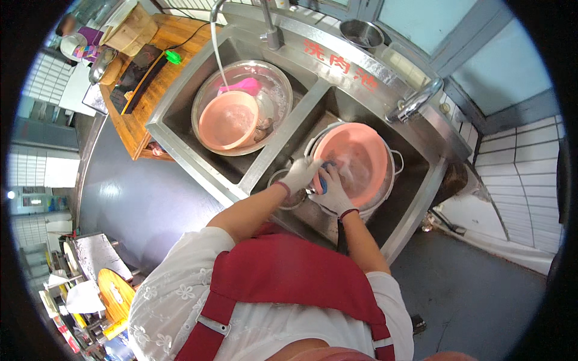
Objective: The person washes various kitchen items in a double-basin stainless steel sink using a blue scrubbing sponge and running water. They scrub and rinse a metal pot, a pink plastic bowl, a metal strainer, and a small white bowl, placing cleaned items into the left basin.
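Note:
A pink plastic basin (375, 149) of cloudy water sits in a larger pot with a loop handle, in the right sink bowl. My right hand (334, 192), in a whitish glove, is at its near-left rim, pressing a blue cloth (323, 180) there. My left hand (302, 175), gloved as well and slightly blurred, reaches the same rim from the left, its fingertips close to the cloth. Whether it grips anything is hidden. Under my wrists a small round container (293, 201) stands on the sink floor, partly covered by my arms.
Water runs from a tap (213, 18) into a metal basin (285, 85) in the left bowl, which holds another pink basin (207, 119) and a bright pink item (246, 85). A metal divider (284, 137) separates the bowls. A second tap (420, 101) overhangs the right bowl. A wooden table (131, 131) adjoins.

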The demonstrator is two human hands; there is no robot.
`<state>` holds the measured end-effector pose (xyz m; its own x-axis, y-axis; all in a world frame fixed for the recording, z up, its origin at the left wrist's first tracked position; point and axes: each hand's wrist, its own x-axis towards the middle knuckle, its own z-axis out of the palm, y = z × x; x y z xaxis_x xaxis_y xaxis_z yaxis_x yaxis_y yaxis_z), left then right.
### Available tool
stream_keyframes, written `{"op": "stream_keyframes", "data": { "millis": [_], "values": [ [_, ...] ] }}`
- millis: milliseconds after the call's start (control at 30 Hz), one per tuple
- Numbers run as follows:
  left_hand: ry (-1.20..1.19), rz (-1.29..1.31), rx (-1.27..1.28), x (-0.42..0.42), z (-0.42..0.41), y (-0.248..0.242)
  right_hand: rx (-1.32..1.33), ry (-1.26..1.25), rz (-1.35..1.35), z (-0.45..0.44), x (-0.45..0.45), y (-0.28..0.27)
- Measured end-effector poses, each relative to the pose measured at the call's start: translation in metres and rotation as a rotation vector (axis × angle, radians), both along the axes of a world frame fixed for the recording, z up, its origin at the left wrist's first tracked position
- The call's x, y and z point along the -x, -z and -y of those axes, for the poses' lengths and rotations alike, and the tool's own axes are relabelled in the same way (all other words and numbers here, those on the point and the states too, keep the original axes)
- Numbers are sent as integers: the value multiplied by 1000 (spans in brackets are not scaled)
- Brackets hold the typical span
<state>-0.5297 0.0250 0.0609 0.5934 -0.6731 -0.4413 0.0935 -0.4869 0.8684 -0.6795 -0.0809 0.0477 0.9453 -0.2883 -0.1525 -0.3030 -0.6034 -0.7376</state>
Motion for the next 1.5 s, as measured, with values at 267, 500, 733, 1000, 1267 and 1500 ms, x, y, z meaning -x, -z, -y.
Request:
{"op": "stream_keyframes", "data": {
  "millis": [267,500,733,1000,1267,1500],
  "values": [
    [29,-81,-62,-52,60,-47,484,-317,66,78,65,-41],
    [101,189,-17,-19,33,-20,-148,201,15,10,4,-40],
    [-118,349,-10,-26,40,-9,-71,362,258,-29,-17,-15],
    [239,167,-171,-93,95,-15,492,-132,129,97,73,-30],
    [62,228,-62,-16,34,-23,42,187,-94,3,-2,-39],
    [-144,293,-78,-42,40,28,73,241,194,-21,-2,-16]
  ]
}}
